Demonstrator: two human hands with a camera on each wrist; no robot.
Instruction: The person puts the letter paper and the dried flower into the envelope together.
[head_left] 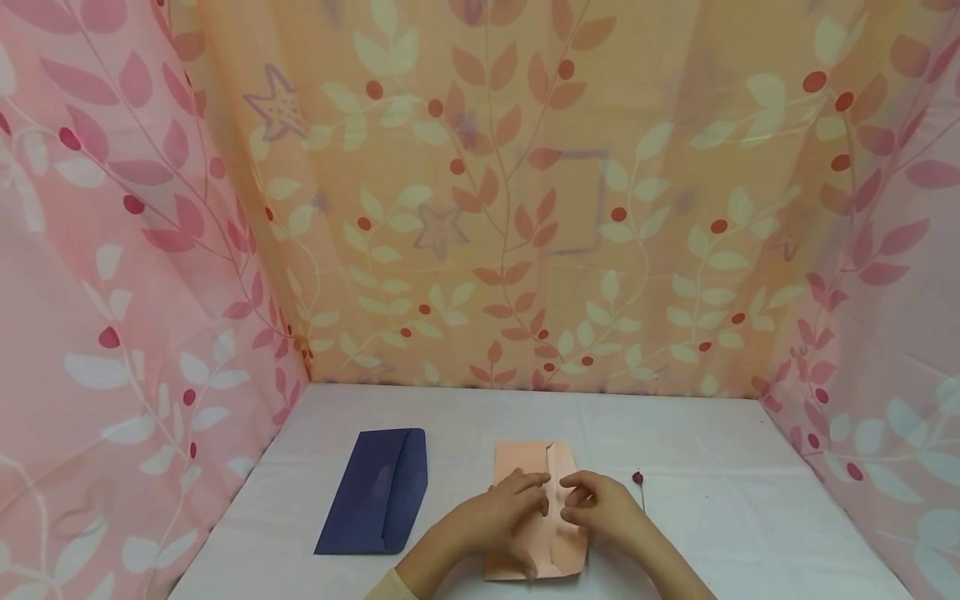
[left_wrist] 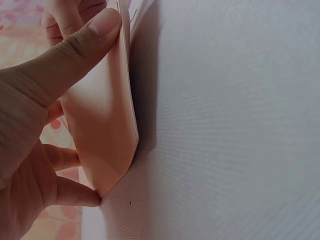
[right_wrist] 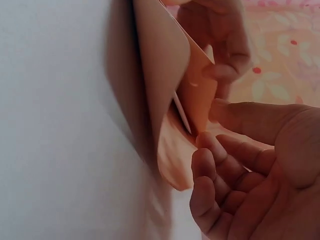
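A peach envelope (head_left: 525, 454) lies under both hands at the table's front middle, its flap side up and folded out to the right. Along its left part, my left hand (head_left: 502, 512) grips it; in the left wrist view the thumb (left_wrist: 80, 50) is on one edge and fingers touch the opposite edge. From the right, my right hand (head_left: 603, 508) pinches the envelope's pocket edge with thumb and fingertips (right_wrist: 202, 142). The pocket gapes there, and a thin pale edge (right_wrist: 181, 112) shows inside; what it belongs to is hidden.
A dark blue envelope (head_left: 367, 492) lies to the left with its flap out. Right of the right hand is a small dark red flower (head_left: 637, 477) on a thin stem. Patterned cloth (head_left: 487, 250) walls the white table (head_left: 720, 467) at the back and sides.
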